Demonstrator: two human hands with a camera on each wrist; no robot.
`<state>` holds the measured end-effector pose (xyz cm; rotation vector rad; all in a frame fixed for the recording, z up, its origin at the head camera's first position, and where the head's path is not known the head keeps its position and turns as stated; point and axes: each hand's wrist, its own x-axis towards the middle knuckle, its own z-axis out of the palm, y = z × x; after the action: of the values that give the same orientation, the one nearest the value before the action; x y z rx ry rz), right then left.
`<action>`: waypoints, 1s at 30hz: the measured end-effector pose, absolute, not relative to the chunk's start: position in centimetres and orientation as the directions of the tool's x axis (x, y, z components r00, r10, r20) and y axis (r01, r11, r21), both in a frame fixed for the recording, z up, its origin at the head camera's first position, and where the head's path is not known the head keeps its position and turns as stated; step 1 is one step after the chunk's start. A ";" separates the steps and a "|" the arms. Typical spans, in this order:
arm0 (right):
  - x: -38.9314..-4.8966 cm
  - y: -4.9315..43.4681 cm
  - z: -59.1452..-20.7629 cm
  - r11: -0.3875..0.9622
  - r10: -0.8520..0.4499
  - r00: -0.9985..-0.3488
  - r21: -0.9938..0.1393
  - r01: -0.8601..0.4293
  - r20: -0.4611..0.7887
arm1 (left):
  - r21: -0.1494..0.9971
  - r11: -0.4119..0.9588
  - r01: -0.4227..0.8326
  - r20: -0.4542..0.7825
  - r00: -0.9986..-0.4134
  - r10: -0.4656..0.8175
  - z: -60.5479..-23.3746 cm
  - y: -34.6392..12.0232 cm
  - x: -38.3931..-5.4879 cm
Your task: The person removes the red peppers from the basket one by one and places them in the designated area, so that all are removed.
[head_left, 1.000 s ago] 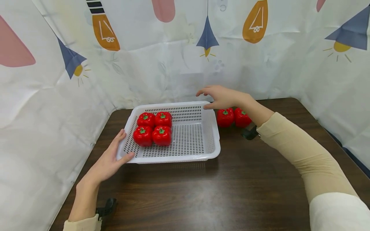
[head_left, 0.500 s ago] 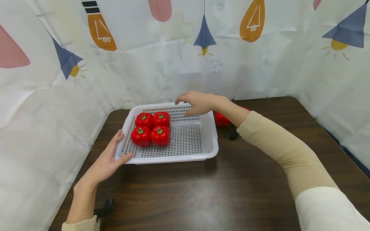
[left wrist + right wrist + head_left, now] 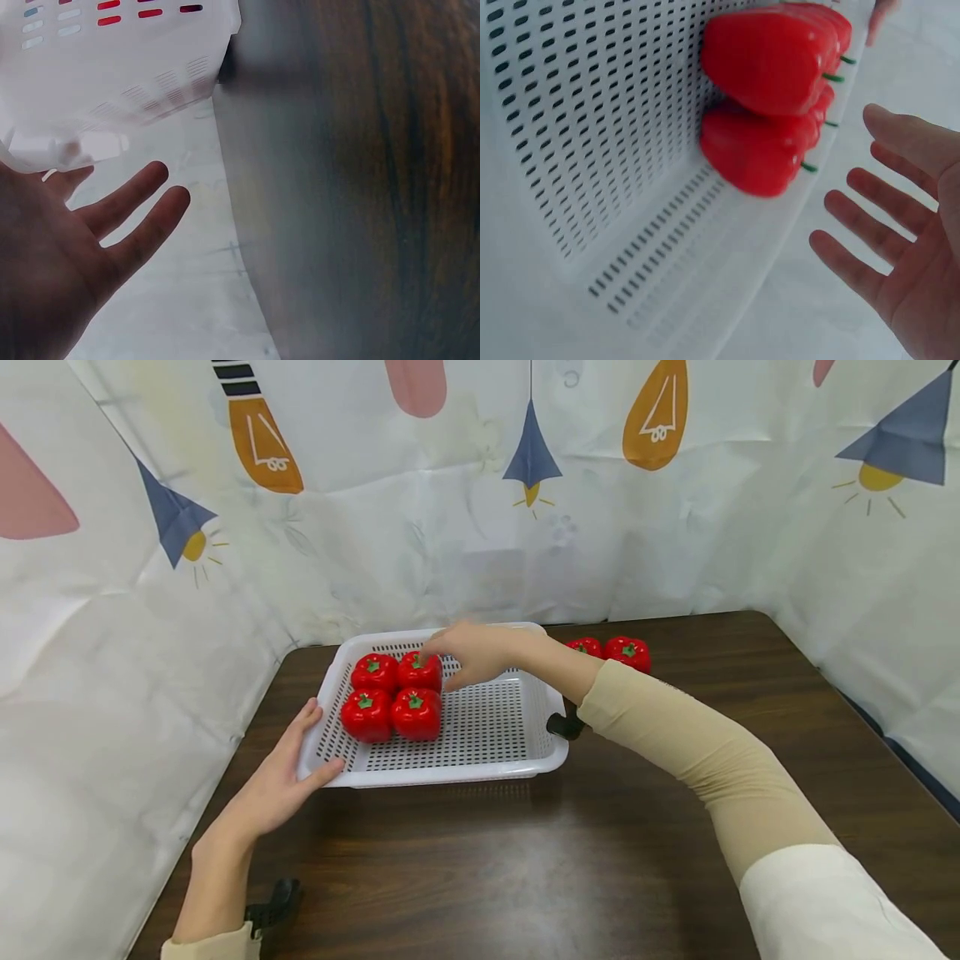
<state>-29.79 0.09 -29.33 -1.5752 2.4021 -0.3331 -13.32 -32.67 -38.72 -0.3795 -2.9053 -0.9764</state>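
Note:
Several red bell peppers [image 3: 417, 714] with green stems stand grouped in the left half of a white perforated basket [image 3: 450, 772]. My left hand [image 3: 279, 777] is at the basket's left end, thumb near the front corner and fingers along the side. In the left wrist view its fingers [image 3: 150, 229] are straight and spread beside the basket wall. My right hand [image 3: 480, 652] reaches over the basket, fingertips right by the back right pepper [image 3: 420, 672]. In the right wrist view that hand [image 3: 919, 225] has spread fingers and nothing in its grasp.
Two more red bell peppers, a partly covered one [image 3: 587, 647] and another [image 3: 628, 652], stand right of the basket, behind my right forearm. The dark wooden table [image 3: 480, 868] extends toward me. A white printed curtain [image 3: 420, 552] borders its back and sides.
My right hand has moved left, from above the basket's back right corner to the peppers inside. The two peppers on the right show differently past the forearm. My left hand stays at the basket.

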 end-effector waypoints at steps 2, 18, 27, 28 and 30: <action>-29.5 -0.5 -29.5 0.385 -0.922 -0.375 -0.323 -0.865 -0.097 | 0.590 0.770 0.243 0.124 -0.970 0.211 -38.7 -32.7 -13.3; -28.0 -3.5 -30.6 0.449 -0.888 -0.408 -0.207 -0.869 -0.211 | 0.584 0.779 0.231 0.111 -0.972 0.205 -38.5 -32.7 -13.0; -27.7 -4.3 -31.3 0.460 -0.877 -0.415 -0.176 -0.870 -0.242 | 0.582 0.775 0.245 0.124 -0.969 0.213 -38.6 -32.6 -13.1; -27.7 -4.3 -31.3 0.459 -0.877 -0.414 -0.172 -0.872 -0.244 | 0.581 0.777 0.245 0.124 -0.969 0.213 -38.7 -32.6 -13.2; -27.6 -4.4 -31.4 0.460 -0.876 -0.412 -0.173 -0.871 -0.252 | 0.580 0.777 0.243 0.123 -0.970 0.211 -38.7 -32.6 -13.2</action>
<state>-27.62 -4.43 -31.42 -1.4893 2.4080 -0.0208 -13.20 -32.57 -38.71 -0.3722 -2.9133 -0.9621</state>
